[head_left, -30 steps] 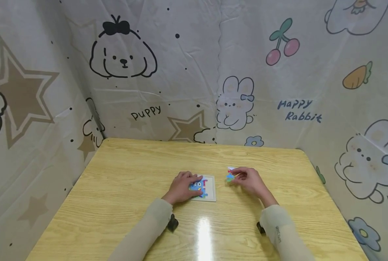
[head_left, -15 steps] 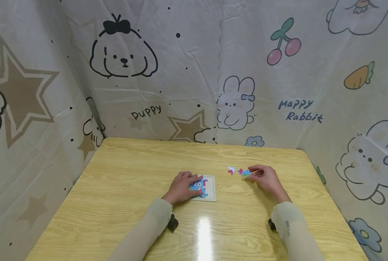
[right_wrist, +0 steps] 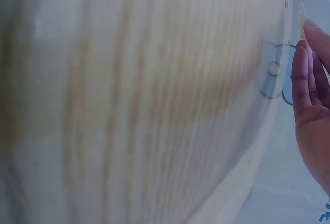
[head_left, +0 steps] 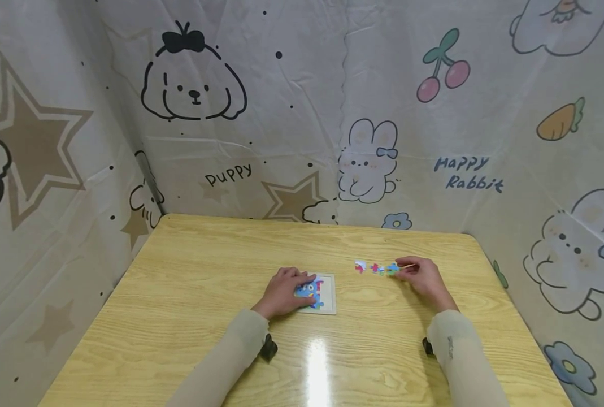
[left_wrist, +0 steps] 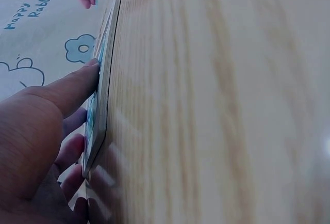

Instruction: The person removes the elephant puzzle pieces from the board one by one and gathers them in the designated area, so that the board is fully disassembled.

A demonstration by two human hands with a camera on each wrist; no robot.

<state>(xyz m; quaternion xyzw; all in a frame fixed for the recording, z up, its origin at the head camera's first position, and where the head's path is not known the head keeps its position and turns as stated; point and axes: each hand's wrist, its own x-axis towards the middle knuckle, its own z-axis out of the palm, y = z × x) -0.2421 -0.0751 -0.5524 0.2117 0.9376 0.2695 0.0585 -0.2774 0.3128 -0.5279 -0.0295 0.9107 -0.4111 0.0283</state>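
Note:
A small white-framed jigsaw puzzle board [head_left: 329, 294] lies near the table's middle, partly filled with a blue cartoon figure; its right part shows bare white backing. My left hand [head_left: 283, 291] rests over the board's left side, thumb and forefinger reaching across the picture and hiding some of it. In the left wrist view the thumb presses the top of the board [left_wrist: 105, 95]. Farther right, my right hand [head_left: 421, 277] pinches a blue-green puzzle piece [head_left: 392, 268] between thumb and fingers, close over the table. That piece appears edge-on in the right wrist view.
Two loose puzzle pieces lie left of the right hand: a white and red one [head_left: 360, 266] and a red and blue one [head_left: 377, 268]. Under them is the wood-grain table [head_left: 205, 254]. A printed curtain [head_left: 291, 113] stands behind it and at both sides.
The right hand has moved right, drawing pieces apart; the white-red one, then the red-blue one, came free of it, leaving the blue-green piece in its fingers. The left hand has stayed put.

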